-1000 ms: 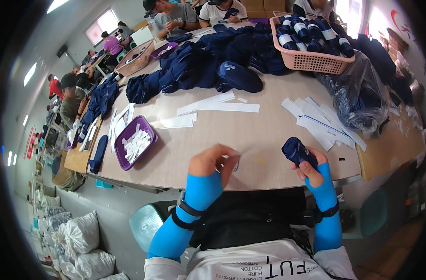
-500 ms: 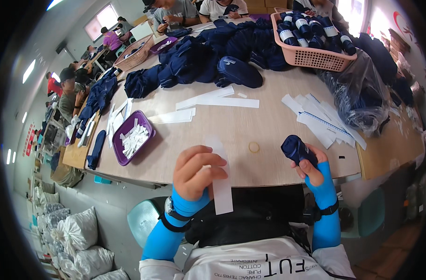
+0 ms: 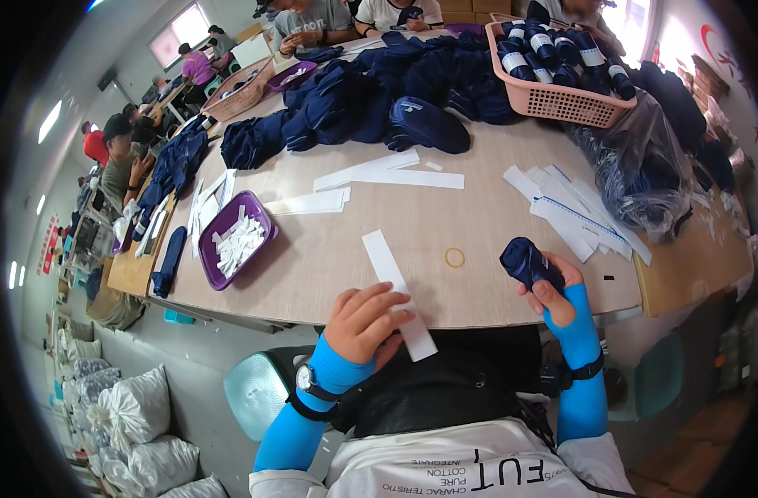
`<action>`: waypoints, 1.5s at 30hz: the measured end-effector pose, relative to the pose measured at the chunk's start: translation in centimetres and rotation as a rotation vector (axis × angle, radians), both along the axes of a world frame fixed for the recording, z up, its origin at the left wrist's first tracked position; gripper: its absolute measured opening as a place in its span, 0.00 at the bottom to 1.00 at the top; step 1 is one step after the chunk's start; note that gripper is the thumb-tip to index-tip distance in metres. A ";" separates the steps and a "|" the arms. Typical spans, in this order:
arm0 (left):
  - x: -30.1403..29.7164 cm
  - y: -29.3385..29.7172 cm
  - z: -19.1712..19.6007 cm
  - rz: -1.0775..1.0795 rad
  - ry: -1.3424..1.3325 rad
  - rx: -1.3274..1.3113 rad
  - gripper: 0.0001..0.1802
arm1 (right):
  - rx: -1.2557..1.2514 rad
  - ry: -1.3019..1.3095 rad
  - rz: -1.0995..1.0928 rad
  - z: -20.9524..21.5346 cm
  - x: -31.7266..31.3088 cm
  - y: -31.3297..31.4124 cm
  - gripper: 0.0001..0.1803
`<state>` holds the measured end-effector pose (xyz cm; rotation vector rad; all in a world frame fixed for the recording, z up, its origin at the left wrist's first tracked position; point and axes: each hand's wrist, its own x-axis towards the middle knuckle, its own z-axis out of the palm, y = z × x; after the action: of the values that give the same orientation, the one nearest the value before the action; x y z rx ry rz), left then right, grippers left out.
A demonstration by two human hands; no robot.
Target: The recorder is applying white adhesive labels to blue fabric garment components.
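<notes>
Rolled navy cloth (image 3: 524,261) is, in the head view, right of the lower centre of the frame, inside the right hand (image 3: 555,290). This hand is closed around it, the thumb pressed on the near side and the fingers passing behind. No band is seen on the roll, so if the thumb becomes loose, I think the layers may open. Too strong a squeeze could make it flat or crooked.

The left hand (image 3: 364,324), left of the lower centre, has its fingers bent over a white paper strip (image 3: 384,257). The thumb is partly hidden, so I cannot tell whether it pinches the strip firmly. The strip's lower end goes past the near edge of the table (image 3: 479,220); a weak hold could therefore let it slide off downward, and a careless bend could crease it.

The thin yellow ring (image 3: 447,258) lies on the table near the centre of the frame, between the hands; a sweeping finger could push it away.
</notes>
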<state>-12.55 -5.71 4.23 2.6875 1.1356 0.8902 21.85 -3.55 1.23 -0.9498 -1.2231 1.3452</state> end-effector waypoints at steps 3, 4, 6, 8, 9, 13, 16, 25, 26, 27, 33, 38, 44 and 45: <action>-0.1 0.5 -1.6 -0.092 -0.013 0.086 0.20 | -0.013 -0.004 -0.023 0.3 -0.3 0.1 0.32; 0.0 0.7 -2.1 -0.143 -0.020 0.133 0.19 | -0.013 -0.011 -0.030 0.5 -0.6 0.1 0.32; 0.5 0.7 -2.6 -0.144 -0.045 0.182 0.19 | -0.079 -0.096 -0.033 0.9 -1.2 0.1 0.29; 1.1 0.4 -2.5 -0.055 -0.014 0.142 0.21 | -0.081 -0.110 -0.034 1.0 -1.5 0.0 0.29; 1.1 0.5 -2.5 -0.063 -0.022 0.142 0.21 | -0.067 -0.099 -0.008 1.6 -1.9 -0.2 0.29; 1.1 0.8 -2.3 -0.093 -0.067 0.145 0.17 | -0.070 -0.103 0.070 4.1 -2.8 -1.1 0.30; 1.3 1.1 -1.2 -0.104 -0.245 0.064 0.09 | -0.071 -0.127 0.118 5.8 -4.0 -1.6 0.30; 4.5 -1.1 4.3 -0.012 -0.652 -0.406 0.10 | 0.063 -0.118 0.107 6.8 -8.4 -1.2 0.30; 4.8 -0.9 4.1 -0.012 -0.652 -0.405 0.10 | 0.126 -0.103 0.086 6.4 -8.8 -1.2 0.29; 4.9 -0.8 3.8 0.027 -0.671 -0.388 0.10 | 0.217 -0.071 0.094 5.6 -9.1 -0.9 0.28; 5.7 -0.6 3.2 0.185 -0.734 -0.467 0.17 | 0.221 -0.080 0.121 5.1 -9.3 -0.6 0.30; 6.0 0.1 2.5 0.170 -0.839 -0.687 0.19 | 0.271 -0.132 0.097 5.1 -9.3 -0.4 0.31; 5.9 0.7 1.7 0.093 -0.900 -0.844 0.14 | 0.338 -0.207 0.075 4.6 -9.1 -0.2 0.31; 6.0 0.7 1.8 0.093 -0.898 -0.848 0.14 | 0.360 -0.240 0.066 4.7 -9.1 -0.2 0.31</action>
<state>-6.56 -5.01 6.03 1.3361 1.0449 1.1023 12.80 -3.76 5.95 -0.8322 -1.6277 1.0318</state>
